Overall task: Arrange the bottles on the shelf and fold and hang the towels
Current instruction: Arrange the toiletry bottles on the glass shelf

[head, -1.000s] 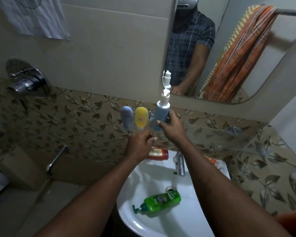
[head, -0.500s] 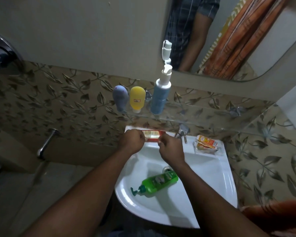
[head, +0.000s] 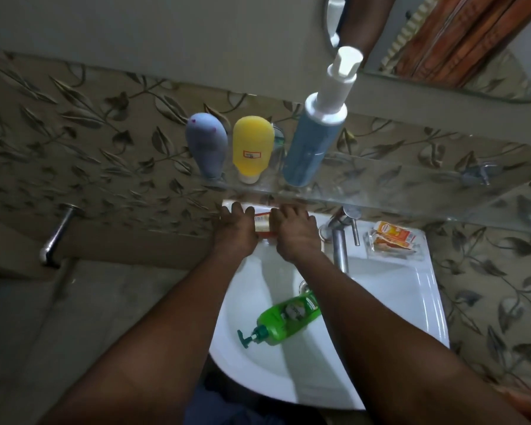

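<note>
Bathroom sink [head: 411,302], back rim: your left hand [head: 236,230] and right hand [head: 295,236] grip the red bottle [head: 262,221], its length lying left-right.

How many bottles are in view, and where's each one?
5. On the glass shelf: grey bottle, yellow bottle, blue pump bottle. Lying in the sink: green pump bottle. At the sink's back rim: red bottle, partly hidden between left hand and right hand.
</note>
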Demonstrator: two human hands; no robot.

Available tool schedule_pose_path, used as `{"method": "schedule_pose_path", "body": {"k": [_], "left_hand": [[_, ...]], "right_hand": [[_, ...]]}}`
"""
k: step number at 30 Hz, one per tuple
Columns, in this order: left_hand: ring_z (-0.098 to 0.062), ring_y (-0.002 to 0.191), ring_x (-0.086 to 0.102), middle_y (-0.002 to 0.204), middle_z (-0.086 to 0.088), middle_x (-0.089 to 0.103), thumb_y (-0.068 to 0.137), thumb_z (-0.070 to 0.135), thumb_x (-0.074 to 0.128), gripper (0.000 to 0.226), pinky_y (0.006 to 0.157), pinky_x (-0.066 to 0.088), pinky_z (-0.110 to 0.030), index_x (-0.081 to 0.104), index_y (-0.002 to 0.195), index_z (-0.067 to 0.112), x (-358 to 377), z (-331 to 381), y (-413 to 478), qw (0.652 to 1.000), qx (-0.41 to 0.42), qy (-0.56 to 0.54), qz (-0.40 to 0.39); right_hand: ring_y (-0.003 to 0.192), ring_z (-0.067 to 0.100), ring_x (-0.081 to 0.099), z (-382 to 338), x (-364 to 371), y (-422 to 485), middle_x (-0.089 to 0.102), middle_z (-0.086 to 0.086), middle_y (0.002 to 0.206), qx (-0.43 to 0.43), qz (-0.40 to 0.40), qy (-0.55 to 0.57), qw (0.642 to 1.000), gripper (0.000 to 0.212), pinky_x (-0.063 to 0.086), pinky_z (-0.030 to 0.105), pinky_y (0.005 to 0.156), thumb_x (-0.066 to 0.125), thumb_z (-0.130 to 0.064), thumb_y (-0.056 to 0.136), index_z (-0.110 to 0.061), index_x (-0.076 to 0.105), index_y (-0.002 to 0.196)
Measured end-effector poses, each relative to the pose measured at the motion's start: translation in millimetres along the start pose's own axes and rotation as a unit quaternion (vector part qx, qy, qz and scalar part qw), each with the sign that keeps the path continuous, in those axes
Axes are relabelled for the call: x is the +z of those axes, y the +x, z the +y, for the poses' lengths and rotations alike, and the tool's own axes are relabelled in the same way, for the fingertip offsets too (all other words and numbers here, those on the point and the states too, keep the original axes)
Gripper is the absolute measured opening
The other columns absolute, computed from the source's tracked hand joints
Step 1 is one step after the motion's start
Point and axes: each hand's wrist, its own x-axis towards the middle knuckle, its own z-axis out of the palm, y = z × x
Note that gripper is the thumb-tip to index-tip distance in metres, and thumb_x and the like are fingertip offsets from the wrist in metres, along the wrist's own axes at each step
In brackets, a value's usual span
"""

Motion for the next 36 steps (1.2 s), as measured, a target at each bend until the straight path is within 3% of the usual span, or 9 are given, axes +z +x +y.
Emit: {"method": "schedule_pose_path", "body": {"k": [4, 9, 12, 17, 22, 25, 29, 32, 36], "left_hand": [[-0.039, 0.126, 0.051, 0.139, -0.016, 0.046, 0.083, 0.054, 0.082, 0.072, 0.100, 0.048, -0.045, 0.053, 0.136, 0.014, 2, -1, 3, 0.999, -0.007, -0.029, -0.023], [-0.037, 0.104, 0.068, 0.111, -0.009, 0.071, 0.087, 0.024, 0.079, 0.035, 0.075, 0.047, -0.035, 0.056, 0.112, 0.020, -9, 3, -21, 0.983, 0.027, -0.184, -0.007], [-0.028, 0.103, 0.069, 0.112, -0.003, 0.074, 0.084, 0.023, 0.082, 0.033, 0.080, 0.047, -0.032, 0.067, 0.114, 0.022, -25, 10, -47, 0.963, 0.048, -0.262, 0.050], [-0.014, 0.094, 0.064, 0.099, 0.016, 0.068, 0.079, 0.032, 0.086, 0.030, 0.081, 0.051, -0.029, 0.072, 0.105, 0.026, -48, 45, -98, 0.913, 0.126, -0.363, 0.142], [-0.006, 0.091, 0.065, 0.103, 0.018, 0.070, 0.080, 0.051, 0.075, 0.039, 0.075, 0.051, -0.026, 0.071, 0.112, 0.030, -71, 98, -139, 0.880, 0.204, -0.410, 0.125], [0.000, 0.088, 0.066, 0.102, 0.016, 0.068, 0.081, 0.054, 0.076, 0.032, 0.074, 0.055, -0.031, 0.067, 0.106, 0.036, -79, 128, -141, 0.888, 0.229, -0.393, 0.064], [-0.005, 0.090, 0.071, 0.106, 0.010, 0.072, 0.084, 0.062, 0.069, 0.040, 0.076, 0.061, -0.035, 0.068, 0.109, 0.031, -94, 166, -146, 0.858, 0.260, -0.440, 0.060], [-0.001, 0.097, 0.071, 0.112, 0.013, 0.073, 0.085, 0.038, 0.080, 0.040, 0.081, 0.061, -0.028, 0.064, 0.121, 0.032, -102, 188, -151, 0.839, 0.304, -0.450, 0.025], [-0.002, 0.091, 0.072, 0.106, 0.015, 0.074, 0.093, 0.020, 0.071, 0.037, 0.082, 0.061, -0.034, 0.061, 0.127, 0.031, -115, 221, -144, 0.859, 0.317, -0.396, 0.073]], "right_hand": [[0.131, 0.033, 0.042, -2, 3, 1, 0.049, 0.005, 0.141, 0.004, 0.015, -0.021, 1.000, 0.067, 0.039, 0.044, 0.103, 0.078, -0.036, 0.085, -0.030, 0.050, 0.145], [0.126, 0.033, 0.048, 4, -9, -14, 0.055, 0.007, 0.134, -0.003, 0.046, -0.031, 0.998, 0.062, 0.040, 0.046, 0.098, 0.080, -0.031, 0.081, -0.023, 0.051, 0.135], [0.115, 0.034, 0.060, 11, -16, -39, 0.065, 0.007, 0.124, -0.007, 0.052, 0.009, 0.999, 0.048, 0.041, 0.043, 0.089, 0.074, -0.031, 0.087, -0.019, 0.050, 0.127], [0.079, 0.010, 0.067, 22, -39, -102, 0.072, -0.008, 0.096, 0.040, 0.076, 0.298, 0.951, 0.035, 0.043, 0.028, 0.063, 0.057, -0.055, 0.098, -0.024, 0.056, 0.115], [0.095, 0.010, 0.075, 56, -66, -164, 0.079, -0.010, 0.107, 0.068, 0.084, 0.463, 0.880, 0.061, 0.062, 0.038, 0.082, 0.076, -0.021, 0.072, -0.040, 0.059, 0.128], [0.098, 0.005, 0.074, 86, -89, -185, 0.078, -0.009, 0.109, 0.072, 0.151, 0.493, 0.854, 0.048, 0.060, 0.029, 0.080, 0.071, -0.023, 0.084, -0.034, 0.061, 0.130], [0.101, 0.008, 0.075, 118, -123, -204, 0.079, -0.004, 0.108, 0.099, 0.221, 0.539, 0.807, 0.044, 0.058, 0.028, 0.085, 0.080, -0.032, 0.086, -0.026, 0.064, 0.127], [0.105, 0.019, 0.075, 137, -142, -212, 0.079, 0.002, 0.113, 0.128, 0.257, 0.569, 0.771, 0.048, 0.059, 0.039, 0.093, 0.082, -0.020, 0.083, -0.018, 0.065, 0.127], [0.106, 0.019, 0.076, 157, -164, -217, 0.079, 0.002, 0.114, 0.139, 0.267, 0.562, 0.770, 0.047, 0.059, 0.041, 0.098, 0.083, -0.007, 0.085, -0.016, 0.065, 0.128]]}}
